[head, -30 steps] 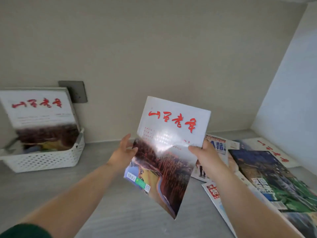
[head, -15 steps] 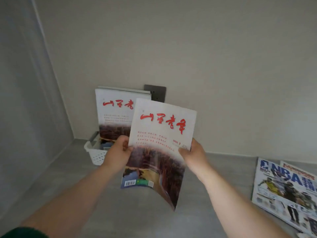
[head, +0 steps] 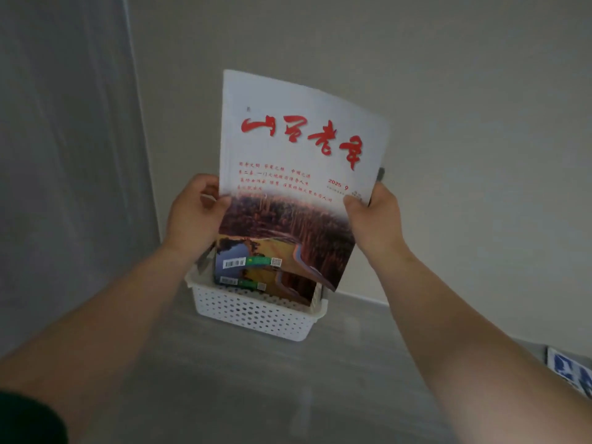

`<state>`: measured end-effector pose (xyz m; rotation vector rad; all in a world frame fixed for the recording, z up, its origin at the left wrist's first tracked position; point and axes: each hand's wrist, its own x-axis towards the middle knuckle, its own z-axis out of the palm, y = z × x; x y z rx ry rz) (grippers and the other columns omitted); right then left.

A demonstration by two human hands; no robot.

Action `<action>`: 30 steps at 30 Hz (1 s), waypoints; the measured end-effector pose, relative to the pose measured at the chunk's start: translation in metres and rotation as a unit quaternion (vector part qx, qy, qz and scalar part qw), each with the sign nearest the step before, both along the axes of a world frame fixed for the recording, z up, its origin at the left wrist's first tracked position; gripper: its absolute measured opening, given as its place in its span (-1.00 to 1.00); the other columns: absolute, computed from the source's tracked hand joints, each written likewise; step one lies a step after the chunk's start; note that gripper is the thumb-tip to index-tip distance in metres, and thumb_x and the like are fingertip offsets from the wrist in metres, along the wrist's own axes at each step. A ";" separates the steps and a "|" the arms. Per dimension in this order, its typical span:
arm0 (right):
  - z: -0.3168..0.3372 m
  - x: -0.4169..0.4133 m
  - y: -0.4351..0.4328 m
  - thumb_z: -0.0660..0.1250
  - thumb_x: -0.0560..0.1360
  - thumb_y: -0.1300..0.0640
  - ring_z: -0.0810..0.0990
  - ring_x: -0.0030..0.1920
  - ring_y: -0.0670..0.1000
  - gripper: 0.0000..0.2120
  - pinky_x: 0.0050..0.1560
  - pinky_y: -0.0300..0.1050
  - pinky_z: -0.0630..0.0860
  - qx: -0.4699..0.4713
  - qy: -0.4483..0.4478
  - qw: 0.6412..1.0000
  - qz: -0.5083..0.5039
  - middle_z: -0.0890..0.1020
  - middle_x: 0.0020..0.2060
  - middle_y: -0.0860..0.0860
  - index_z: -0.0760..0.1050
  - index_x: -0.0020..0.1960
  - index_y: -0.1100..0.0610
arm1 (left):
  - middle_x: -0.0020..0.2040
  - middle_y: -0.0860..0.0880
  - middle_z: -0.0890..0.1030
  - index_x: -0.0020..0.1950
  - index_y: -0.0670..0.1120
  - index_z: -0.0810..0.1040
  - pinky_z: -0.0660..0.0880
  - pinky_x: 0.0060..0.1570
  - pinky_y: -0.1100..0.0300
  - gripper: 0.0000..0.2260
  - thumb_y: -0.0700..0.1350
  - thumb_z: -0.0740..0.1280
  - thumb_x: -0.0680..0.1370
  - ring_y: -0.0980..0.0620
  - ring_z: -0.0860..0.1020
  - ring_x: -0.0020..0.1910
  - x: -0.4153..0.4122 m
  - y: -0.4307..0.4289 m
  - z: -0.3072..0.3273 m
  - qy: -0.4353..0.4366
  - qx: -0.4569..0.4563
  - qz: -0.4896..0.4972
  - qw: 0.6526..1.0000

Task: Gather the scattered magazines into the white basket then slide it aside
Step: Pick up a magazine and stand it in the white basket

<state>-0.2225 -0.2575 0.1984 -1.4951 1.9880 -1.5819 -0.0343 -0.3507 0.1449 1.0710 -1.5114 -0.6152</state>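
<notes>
I hold a magazine (head: 298, 174) with a white cover, red brush lettering and a reddish landscape photo upright in both hands. My left hand (head: 195, 216) grips its left edge and my right hand (head: 373, 219) grips its right edge. Its lower end hangs just above the white perforated basket (head: 253, 315), which stands on the grey surface against the back wall. Inside the basket stands another magazine (head: 275, 286) with the same cover; only its lower part shows behind the held one.
A grey side panel (head: 64, 155) closes the space on the left, close to the basket. At the far right edge a corner of a blue and white magazine (head: 573, 370) lies on the grey surface (head: 256, 395).
Both hands have carried the magazine left and forward until it hangs over the basket. The view has swung left, so most of the scattered magazines on the right have left the frame.
</notes>
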 end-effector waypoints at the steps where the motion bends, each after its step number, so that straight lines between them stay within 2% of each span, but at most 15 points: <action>1: -0.001 0.002 -0.008 0.17 0.49 0.32 0.51 0.15 0.06 -0.65 -0.05 -0.31 0.38 -0.002 -0.003 1.000 0.003 0.55 0.20 0.12 0.41 0.26 0.17 | -0.30 0.20 0.41 -0.10 -0.02 0.40 0.31 -0.33 0.26 -0.87 -0.23 0.30 0.47 0.15 0.41 -0.33 0.002 -0.007 -0.002 -0.001 0.005 0.003 1.000; 4: -0.016 0.006 -0.027 0.17 0.49 0.33 0.48 0.00 -0.07 -0.65 -0.18 -0.40 0.39 0.013 -0.017 1.000 0.013 0.56 0.19 0.12 0.42 0.26 0.18 | -0.29 0.09 0.45 -0.09 -0.07 0.44 0.35 -0.18 0.19 -0.89 -0.25 0.31 0.46 0.00 0.45 -0.24 0.007 -0.024 -0.016 -0.008 0.033 0.014 0.999; 7: -0.040 0.010 -0.038 0.18 0.49 0.32 0.49 -0.08 -0.07 -0.66 -0.31 -0.51 0.37 0.032 -0.014 0.999 0.014 0.58 0.15 0.11 0.44 0.24 0.16 | -0.17 -0.04 0.49 -0.05 -0.17 0.49 0.36 -0.11 0.19 -0.89 -0.27 0.32 0.44 -0.02 0.47 -0.18 0.011 -0.036 -0.035 -0.018 0.065 0.036 0.997; 11: -0.067 0.008 -0.046 0.20 0.49 0.29 0.55 0.08 0.10 -0.67 -0.04 -0.22 0.39 0.085 -0.036 0.996 0.000 0.57 0.17 0.13 0.44 0.24 0.17 | -0.17 -0.03 0.53 -0.09 -0.15 0.54 0.40 -0.07 0.17 -0.91 -0.23 0.37 0.41 -0.02 0.49 -0.17 0.012 -0.049 -0.065 -0.072 0.104 0.032 0.991; 14: -0.082 0.001 -0.049 0.19 0.49 0.29 0.50 -0.04 0.03 -0.67 -0.05 -0.19 0.39 0.112 -0.063 0.991 -0.021 0.57 0.17 0.14 0.43 0.25 0.18 | -0.20 0.00 0.53 -0.08 -0.15 0.57 0.42 -0.07 0.16 -0.89 -0.21 0.39 0.40 -0.02 0.50 -0.21 0.006 -0.053 -0.079 -0.109 0.104 0.027 0.988; 17: -0.092 -0.004 -0.051 0.20 0.48 0.28 0.53 0.08 0.14 -0.66 -0.03 -0.17 0.39 0.120 -0.076 0.989 -0.041 0.57 0.17 0.16 0.40 0.25 0.18 | -0.23 0.00 0.54 -0.10 -0.11 0.57 0.46 -0.06 0.12 -0.90 -0.19 0.38 0.41 -0.03 0.52 -0.22 0.002 -0.060 -0.087 -0.117 0.114 0.034 0.986; 19: -0.097 -0.002 -0.053 0.22 0.48 0.26 0.54 0.04 0.14 -0.65 -0.06 -0.14 0.41 0.100 -0.052 0.992 -0.064 0.56 0.13 0.13 0.32 0.25 0.16 | -0.20 -0.01 0.56 -0.07 -0.08 0.55 0.51 -0.01 0.05 -0.88 -0.18 0.38 0.41 -0.08 0.55 -0.16 0.002 -0.064 -0.090 -0.109 0.136 0.043 0.984; 20: -0.099 -0.002 -0.054 0.24 0.47 0.25 0.53 0.02 0.12 -0.63 -0.06 -0.09 0.44 0.081 -0.046 0.992 -0.082 0.53 0.14 0.11 0.27 0.26 0.15 | -0.16 -0.04 0.57 -0.04 -0.09 0.53 0.51 0.01 0.00 -0.84 -0.17 0.39 0.40 -0.11 0.55 -0.12 0.002 -0.065 -0.092 -0.103 0.140 0.050 0.984; 22: -0.101 -0.001 -0.056 0.26 0.47 0.24 0.49 0.14 0.13 -0.50 0.13 0.05 0.48 0.058 -0.065 0.989 -0.120 0.40 0.25 0.11 0.17 0.35 0.13 | 0.03 -0.14 0.56 0.13 -0.12 0.46 0.49 0.05 -0.04 -0.68 -0.17 0.40 0.40 -0.14 0.52 -0.02 0.002 -0.065 -0.094 -0.101 0.124 0.069 0.985; 24: -0.104 -0.001 -0.059 0.24 0.47 0.28 0.35 0.32 0.13 -0.38 0.32 0.12 0.35 0.072 -0.105 0.984 -0.126 0.26 0.37 0.11 0.03 0.43 0.12 | 0.28 -0.21 0.43 0.33 -0.15 0.31 0.38 0.22 -0.07 -0.51 -0.21 0.36 0.43 -0.16 0.42 0.21 -0.001 -0.066 -0.094 -0.122 0.104 0.059 0.985; 25: -0.106 0.000 -0.060 0.21 0.48 0.32 0.31 0.36 0.12 -0.37 0.35 0.11 0.33 0.077 -0.133 0.983 -0.104 0.24 0.39 0.11 -0.01 0.44 0.12 | 0.35 -0.20 0.36 0.38 -0.14 0.23 0.31 0.31 -0.07 -0.48 -0.24 0.32 0.45 -0.15 0.35 0.30 -0.004 -0.065 -0.092 -0.124 0.102 0.036 0.986; 26: -0.108 0.002 -0.062 0.17 0.47 0.37 0.33 0.35 0.10 -0.40 0.31 0.06 0.40 0.072 -0.163 0.981 -0.071 0.30 0.36 0.09 0.03 0.42 0.10 | 0.37 -0.18 0.33 0.40 -0.13 0.18 0.25 0.36 -0.07 -0.47 -0.29 0.28 0.47 -0.13 0.31 0.35 -0.008 -0.064 -0.090 -0.107 0.108 0.002 0.988; 28: -0.110 0.006 -0.067 0.17 0.43 0.42 0.45 0.18 0.04 -0.54 -0.01 -0.22 0.53 0.063 -0.182 0.981 -0.035 0.48 0.08 -0.02 0.19 0.21 0.03 | 0.34 -0.06 0.36 0.41 -0.10 0.12 0.23 0.37 -0.04 -0.49 -0.33 0.19 0.50 0.01 0.30 0.33 -0.018 -0.062 -0.082 -0.029 0.157 -0.074 0.984; 29: -0.110 0.006 -0.070 0.21 0.41 0.42 0.47 0.11 0.01 -0.55 -0.13 -0.33 0.48 0.063 -0.182 0.981 -0.032 0.48 -0.05 -0.10 0.18 0.11 0.00 | 0.30 -0.01 0.37 0.41 -0.07 0.10 0.24 0.34 -0.03 -0.50 -0.32 0.16 0.52 0.06 0.29 0.29 -0.023 -0.060 -0.080 0.002 0.190 -0.098 0.977; 30: -0.110 0.006 -0.073 0.24 0.39 0.42 0.47 0.08 0.01 -0.53 -0.16 -0.33 0.46 0.065 -0.194 0.979 -0.025 0.46 -0.10 -0.13 0.16 0.08 -0.02 | 0.30 -0.03 0.38 0.41 -0.05 0.10 0.26 0.31 -0.01 -0.52 -0.30 0.15 0.54 0.06 0.30 0.27 -0.026 -0.060 -0.078 0.017 0.213 -0.106 0.971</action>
